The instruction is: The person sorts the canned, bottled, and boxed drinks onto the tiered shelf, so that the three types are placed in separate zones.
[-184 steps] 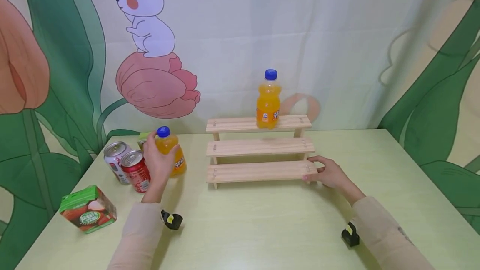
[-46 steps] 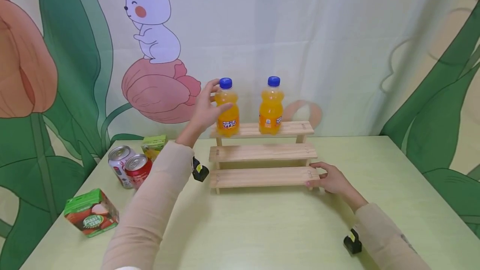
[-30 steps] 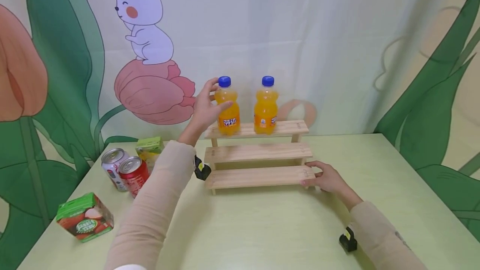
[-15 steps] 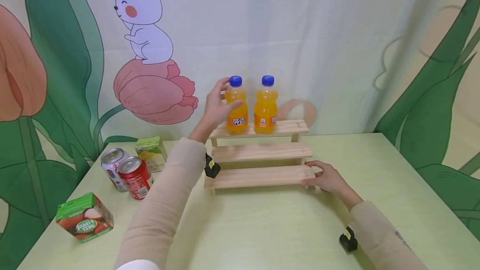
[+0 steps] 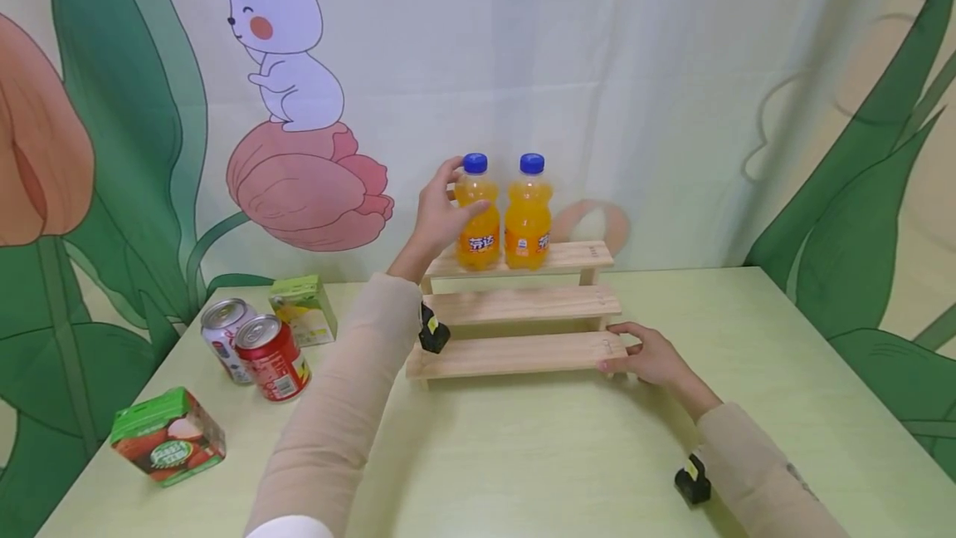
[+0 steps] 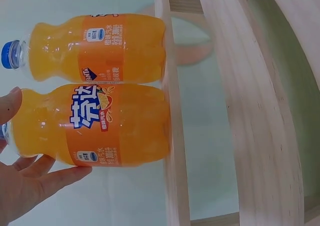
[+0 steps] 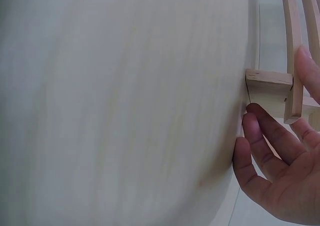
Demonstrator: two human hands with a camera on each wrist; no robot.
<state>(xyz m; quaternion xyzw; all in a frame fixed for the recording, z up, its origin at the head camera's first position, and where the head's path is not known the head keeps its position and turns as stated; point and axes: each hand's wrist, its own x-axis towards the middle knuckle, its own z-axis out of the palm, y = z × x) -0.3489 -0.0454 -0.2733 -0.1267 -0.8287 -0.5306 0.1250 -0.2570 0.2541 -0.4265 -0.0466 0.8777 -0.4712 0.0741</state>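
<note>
A pale curtain [image 5: 672,106] printed with green leaves, tulips and a white rabbit fills the upper half of the head view and runs down both sides. Below it the light wooden counter [image 5: 523,463] spreads across the lower part of the frame. Just right of the centre stands a three-step wooden rack [image 5: 515,351], its steps climbing towards the curtain. The right hand [image 5: 651,357], right of centre, grips the right end of the lowest step between thumb and fingers. The left hand [image 5: 439,218], near the middle of the frame, grasps the left orange bottle [image 5: 478,227], thumb across its front and fingers round its far side. That bottle is upright on the top step, and the right orange bottle [image 5: 527,222] stands just beside it, also upright. At the lower left sits a red-and-green carton [image 5: 170,438]; farther up the left side, a green-and-yellow carton [image 5: 308,312] stands behind a red can [image 5: 272,359], with a pale can [image 5: 226,339] close to the red one. Smallest are the blue caps [image 5: 475,163], screwed on both bottles
</note>
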